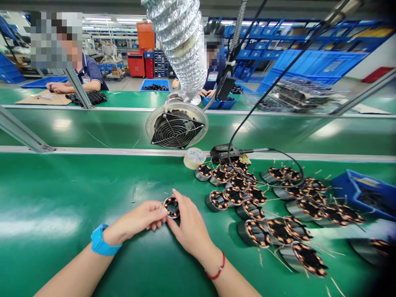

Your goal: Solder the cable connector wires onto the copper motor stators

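Observation:
A motor stator (172,207), a round metal ring with copper windings and black inserts, stands on the green worktop between my hands. My right hand (188,220) is wrapped along its right side, thumb at the near edge. On the left, the thumb and fingers of my left hand (151,215) are pinched together at the stator's rim; whatever they pinch is too small to make out. A short wire end sticks up at the stator's far side. To the right, many similar stators (253,233) stand in rows with copper wire ends poking out.
A fan with a wire guard (177,130) hangs ahead under a silver duct (182,49). A tape roll (194,158) and a black cabled device (225,153) lie by the rail. At right stands a blue bin (352,187) of dark parts. Two people sit across the bench.

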### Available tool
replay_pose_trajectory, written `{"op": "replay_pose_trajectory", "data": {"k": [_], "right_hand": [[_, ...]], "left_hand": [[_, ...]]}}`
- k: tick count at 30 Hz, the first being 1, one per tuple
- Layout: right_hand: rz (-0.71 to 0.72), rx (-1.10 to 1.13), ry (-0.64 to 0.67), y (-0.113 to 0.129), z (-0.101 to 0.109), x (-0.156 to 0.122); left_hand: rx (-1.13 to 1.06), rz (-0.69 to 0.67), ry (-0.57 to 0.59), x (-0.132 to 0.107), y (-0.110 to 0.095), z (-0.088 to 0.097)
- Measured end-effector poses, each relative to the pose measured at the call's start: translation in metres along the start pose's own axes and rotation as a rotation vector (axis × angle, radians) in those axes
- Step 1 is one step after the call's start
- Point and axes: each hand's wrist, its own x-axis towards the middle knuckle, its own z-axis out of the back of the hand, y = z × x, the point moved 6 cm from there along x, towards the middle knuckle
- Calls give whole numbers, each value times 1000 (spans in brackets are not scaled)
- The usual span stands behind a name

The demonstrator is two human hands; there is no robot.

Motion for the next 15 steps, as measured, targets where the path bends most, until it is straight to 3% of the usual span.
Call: {"op": "replay_pose_trajectory", "data": {"k": [8,15], "right_hand": [[-44,-6,-11,-6,3,2],[-170,-216,-335,-27,21,12]], "left_hand": [[-226,-25,73,6,5,-3],[-177,-44,9,5,7,-1]]}}
